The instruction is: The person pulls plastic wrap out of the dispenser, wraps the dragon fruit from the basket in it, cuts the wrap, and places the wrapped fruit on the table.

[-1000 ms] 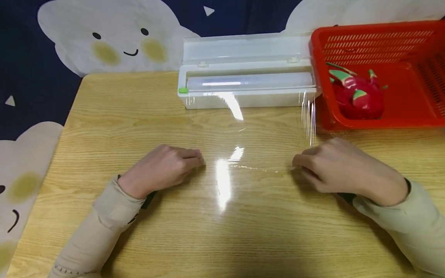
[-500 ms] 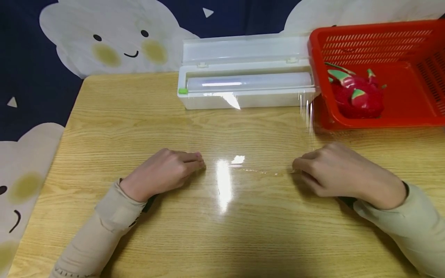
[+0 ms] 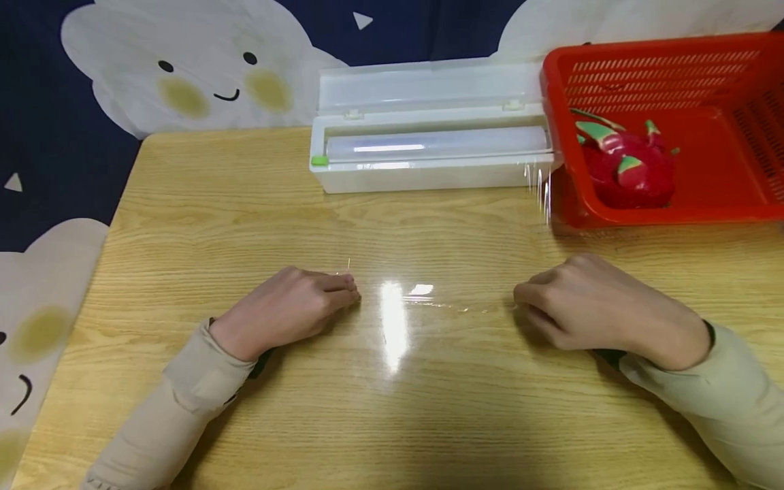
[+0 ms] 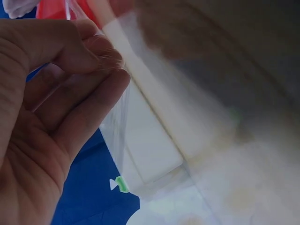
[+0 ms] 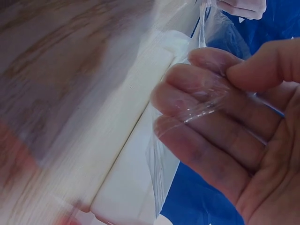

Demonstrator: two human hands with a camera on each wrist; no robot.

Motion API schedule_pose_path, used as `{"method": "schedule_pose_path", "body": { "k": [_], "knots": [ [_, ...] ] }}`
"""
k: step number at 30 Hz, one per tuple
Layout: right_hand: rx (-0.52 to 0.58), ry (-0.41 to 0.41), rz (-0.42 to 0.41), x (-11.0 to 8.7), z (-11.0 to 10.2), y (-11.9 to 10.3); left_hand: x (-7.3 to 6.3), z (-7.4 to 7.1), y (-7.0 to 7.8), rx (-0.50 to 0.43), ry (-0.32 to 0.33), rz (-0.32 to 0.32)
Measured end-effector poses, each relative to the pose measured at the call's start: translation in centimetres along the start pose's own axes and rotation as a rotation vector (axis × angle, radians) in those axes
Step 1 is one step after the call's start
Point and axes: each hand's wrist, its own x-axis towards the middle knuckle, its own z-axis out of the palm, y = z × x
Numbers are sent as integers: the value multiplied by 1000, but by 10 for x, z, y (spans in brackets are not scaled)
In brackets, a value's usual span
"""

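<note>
A sheet of clear cling film (image 3: 421,291) runs from the roll (image 3: 437,144) in an open white dispenser box (image 3: 429,178) toward the person. My left hand (image 3: 290,304) pinches its left corner between thumb and fingers. At the other corner my right hand (image 3: 582,303) grips the film, palm turned down. In the right wrist view the bunched film (image 5: 201,108) lies across the curled fingers under the thumb. The left wrist view shows film gathered at the left fingertips (image 4: 117,70). Wrinkles (image 3: 542,187) hang at the film's right side near the box.
A red plastic basket (image 3: 680,216) stands at the back right, touching or close beside the box. Inside it is a dragon fruit (image 3: 643,173). A green slider (image 3: 319,160) sits at the box's left front. Cloud-printed cloth (image 3: 202,41) borders the wooden table (image 3: 202,204).
Both hands have drawn slightly toward the person, still holding the film. The bright reflection on the film by the box has faded, and the wrinkles at its right side look shorter.
</note>
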Motion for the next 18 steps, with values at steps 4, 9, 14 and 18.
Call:
{"method": "schedule_pose_path", "body": {
  "k": [4,9,14,18],
  "knots": [
    [9,-12,3,0,-1,0,0,0,0,-4,-7,6],
    [21,-24,12,1,0,-2,-1,1,0,-5,-17,9],
    [21,-27,12,2,1,-4,-4,2,1,-13,-29,-9],
    [22,-37,15,2,2,-4,-5,2,2,-17,-27,-9]
  ]
}}
